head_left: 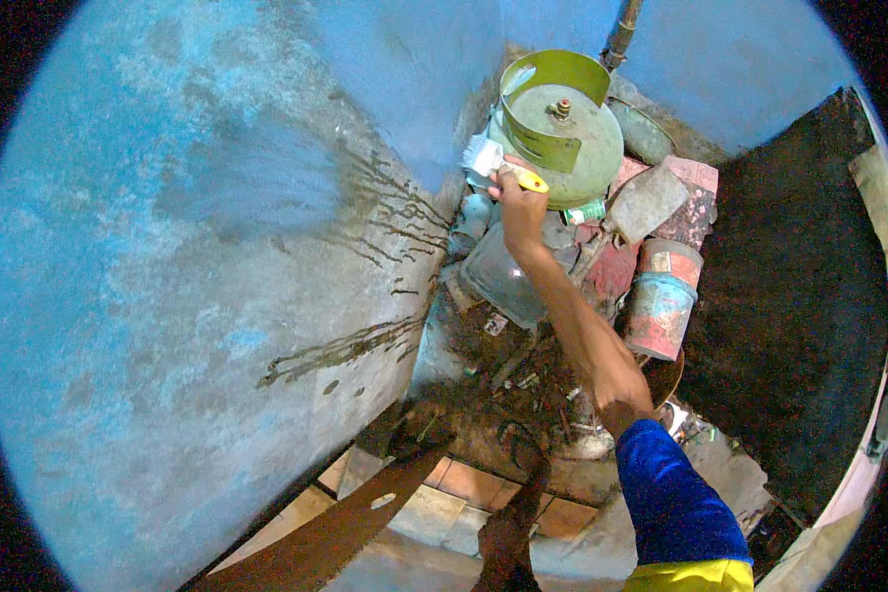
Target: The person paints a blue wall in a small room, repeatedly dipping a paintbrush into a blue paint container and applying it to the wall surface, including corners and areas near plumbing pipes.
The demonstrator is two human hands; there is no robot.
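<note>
My right hand (pixel 521 207) is closed round a paintbrush (pixel 530 180) with a yellow handle end and a broad pale bristle head. The bristles point left, close to the blue wall (pixel 405 118) near the corner. Beside the hand stands a green gas cylinder (pixel 597 148) with a raised collar and a brass valve on top. My right arm, in a blue and yellow sleeve, reaches up from the lower right. I cannot make out my left hand; dark limb shapes fill the lower middle.
Painted cans (pixel 661 331), a grey block (pixel 649 202), a dark grey rounded object (pixel 498 261) and loose debris crowd the floor round the cylinder. Dark drips run down the left wall. A black panel (pixel 789 276) stands at the right; floor tiles (pixel 474 483) lie below.
</note>
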